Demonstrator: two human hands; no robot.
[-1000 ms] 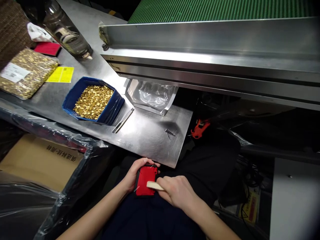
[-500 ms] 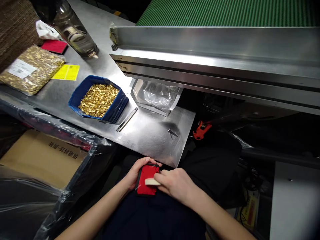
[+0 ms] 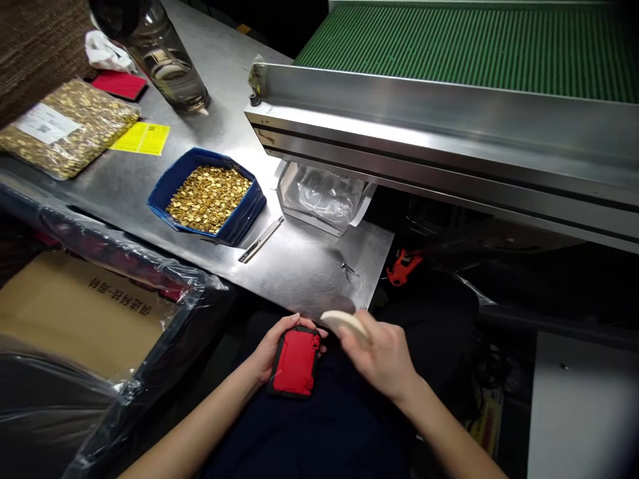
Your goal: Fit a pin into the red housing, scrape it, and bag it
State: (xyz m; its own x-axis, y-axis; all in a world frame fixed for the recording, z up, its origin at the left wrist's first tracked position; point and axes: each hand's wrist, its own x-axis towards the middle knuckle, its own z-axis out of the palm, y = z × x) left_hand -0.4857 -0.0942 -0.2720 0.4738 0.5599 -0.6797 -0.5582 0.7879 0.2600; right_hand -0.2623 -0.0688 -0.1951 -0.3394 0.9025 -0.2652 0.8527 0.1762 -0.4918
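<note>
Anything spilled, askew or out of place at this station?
Nothing spilled: the gold parts sit inside the blue tray. Small oddities: a clear bag is wedged half under the conveyor rail, and a small metal clip lies loose near the table's front corner.

Below the near edge of the steel bench, the left hand cradles a flat red rectangular block in a black frame on the lap. The right hand pinches a pale cream stick just above it, apart. A blue tray of small gold parts sits mid-bench.
</note>
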